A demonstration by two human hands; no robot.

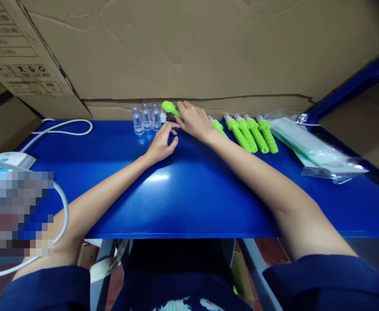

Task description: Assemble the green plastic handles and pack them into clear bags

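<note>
The left hand (162, 142) curls loosely; the right hand (193, 120) apparently pinches.

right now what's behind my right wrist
Behind your right hand, at the wrist, part of a green piece shows. Its near end is covered; anything else there cannot be seen.

One head-worn camera looks forward and down across the blue table (192, 194) from close by.
</note>
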